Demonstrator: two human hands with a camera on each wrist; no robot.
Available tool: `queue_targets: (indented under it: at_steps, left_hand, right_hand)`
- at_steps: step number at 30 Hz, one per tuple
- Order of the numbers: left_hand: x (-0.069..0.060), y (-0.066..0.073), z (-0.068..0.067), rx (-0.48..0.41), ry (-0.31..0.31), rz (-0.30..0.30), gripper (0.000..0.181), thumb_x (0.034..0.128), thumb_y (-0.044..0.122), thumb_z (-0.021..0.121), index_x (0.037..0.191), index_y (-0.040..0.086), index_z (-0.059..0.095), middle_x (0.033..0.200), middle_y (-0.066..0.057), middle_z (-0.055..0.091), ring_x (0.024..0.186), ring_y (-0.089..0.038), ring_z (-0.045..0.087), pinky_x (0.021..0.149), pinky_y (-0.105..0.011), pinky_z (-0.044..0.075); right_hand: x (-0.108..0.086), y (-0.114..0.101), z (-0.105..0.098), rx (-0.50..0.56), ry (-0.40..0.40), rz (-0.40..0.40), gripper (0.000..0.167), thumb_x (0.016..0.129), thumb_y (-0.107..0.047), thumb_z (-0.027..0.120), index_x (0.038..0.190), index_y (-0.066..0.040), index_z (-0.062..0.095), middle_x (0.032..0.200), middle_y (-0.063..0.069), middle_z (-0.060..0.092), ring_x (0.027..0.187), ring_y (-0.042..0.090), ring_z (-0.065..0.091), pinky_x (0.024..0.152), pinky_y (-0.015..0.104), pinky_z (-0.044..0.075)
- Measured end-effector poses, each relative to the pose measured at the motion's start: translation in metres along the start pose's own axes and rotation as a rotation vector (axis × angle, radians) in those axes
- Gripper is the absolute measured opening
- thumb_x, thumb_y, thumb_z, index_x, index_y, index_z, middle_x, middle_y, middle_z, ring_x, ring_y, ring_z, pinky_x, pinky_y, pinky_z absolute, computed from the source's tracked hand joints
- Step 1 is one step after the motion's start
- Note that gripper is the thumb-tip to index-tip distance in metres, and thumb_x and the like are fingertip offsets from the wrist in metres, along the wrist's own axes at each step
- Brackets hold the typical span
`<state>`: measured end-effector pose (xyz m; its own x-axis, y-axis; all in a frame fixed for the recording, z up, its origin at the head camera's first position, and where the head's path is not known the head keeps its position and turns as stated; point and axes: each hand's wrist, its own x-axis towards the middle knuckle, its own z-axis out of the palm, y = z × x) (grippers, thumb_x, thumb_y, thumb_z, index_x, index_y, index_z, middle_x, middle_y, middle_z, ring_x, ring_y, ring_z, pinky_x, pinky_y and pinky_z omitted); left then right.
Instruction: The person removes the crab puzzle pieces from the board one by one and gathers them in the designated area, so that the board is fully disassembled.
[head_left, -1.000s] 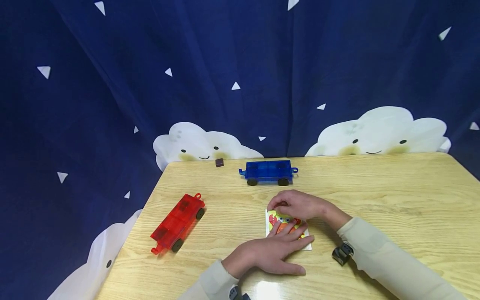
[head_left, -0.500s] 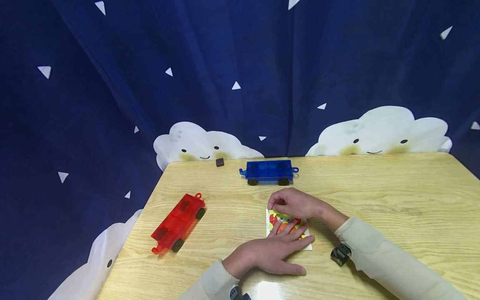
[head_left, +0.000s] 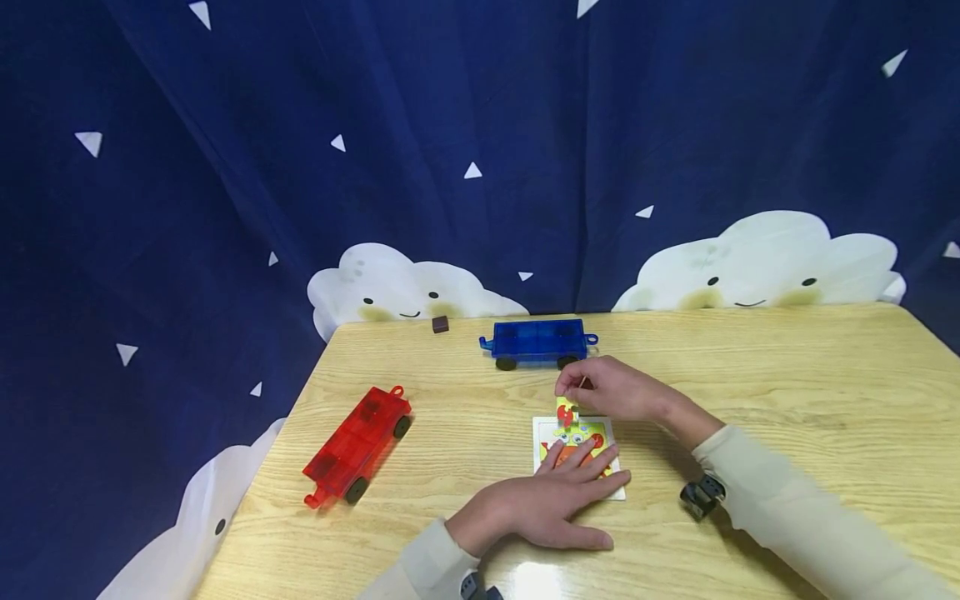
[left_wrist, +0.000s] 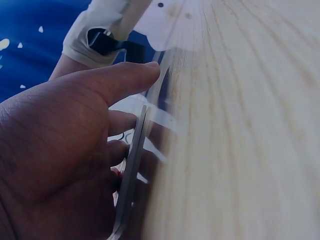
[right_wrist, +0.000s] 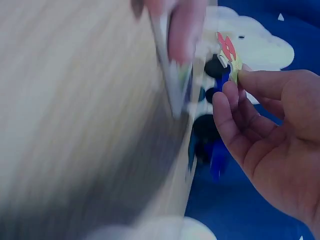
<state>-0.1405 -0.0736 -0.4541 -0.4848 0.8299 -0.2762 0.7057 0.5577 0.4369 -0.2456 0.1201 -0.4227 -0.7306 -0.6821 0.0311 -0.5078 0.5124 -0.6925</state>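
Note:
A small crab jigsaw puzzle with a white-bordered board (head_left: 545,427) lies on the table. My left hand (head_left: 551,507) rests across its lower part with the fingers spread and straight, covering some of the crab picture. In the left wrist view, those fingers lie over the thin edge of the board (left_wrist: 131,172). Just above the puzzle's upper edge, my right hand (head_left: 621,392) pinches a yellow puzzle piece (head_left: 566,412) with a red claw on it. The right wrist view has this puzzle piece (right_wrist: 234,67) between thumb and fingertips, lifted off the board. A pale blank spot shows at the board's upper left.
Behind the right hand stands a blue toy wagon (head_left: 537,340) with black wheels. A red toy wagon (head_left: 357,446) sits to the left at an angle. Near the back edge lies a small dark block (head_left: 440,324). A dark blue curtain (head_left: 420,150) hangs behind the table.
My right hand has lifted the puzzle piece off the board's upper left and moved up and slightly right with it. The left hand has stayed in place.

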Motion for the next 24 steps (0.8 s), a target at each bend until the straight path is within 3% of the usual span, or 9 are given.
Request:
queue_targets:
  at_steps: [7, 14, 24]
  left_hand:
    - [0.001, 0.001, 0.001, 0.016, 0.004, 0.001, 0.073, 0.1058, 0.058, 0.044, 0.166, 0.034, 0.011, 0.170, 0.010, -0.011, 0.152, -0.015, -0.018, 0.121, -0.049, -0.008]
    - [0.001, 0.001, 0.000, 0.006, 0.000, 0.000, 0.073, 0.1055, 0.059, 0.044, 0.166, 0.035, 0.011, 0.170, 0.010, -0.011, 0.152, -0.014, -0.019, 0.121, -0.048, -0.008]
    - [-0.001, 0.000, 0.001, 0.002, 0.010, 0.001, 0.074, 0.1054, 0.060, 0.044, 0.166, 0.035, 0.010, 0.170, 0.011, -0.013, 0.152, -0.015, -0.019, 0.121, -0.049, -0.008]
  right_hand:
    - [-0.023, 0.018, -0.032, -0.074, 0.002, -0.015, 0.016, 0.102, -0.001, 0.060, 0.100, -0.011, 0.073, 0.093, -0.003, 0.068, 0.078, 0.014, 0.056, 0.071, 0.032, 0.049]
    - [-0.048, 0.040, -0.058, -0.110, -0.050, 0.047, 0.015, 0.102, -0.004, 0.062, 0.097, -0.013, 0.072, 0.088, -0.005, 0.065, 0.072, 0.012, 0.050, 0.066, 0.029, 0.044]
    - [-0.071, 0.059, -0.068, -0.139, -0.120, 0.117, 0.015, 0.103, -0.005, 0.061, 0.097, -0.014, 0.071, 0.087, -0.006, 0.064, 0.076, 0.011, 0.053, 0.069, 0.029, 0.046]
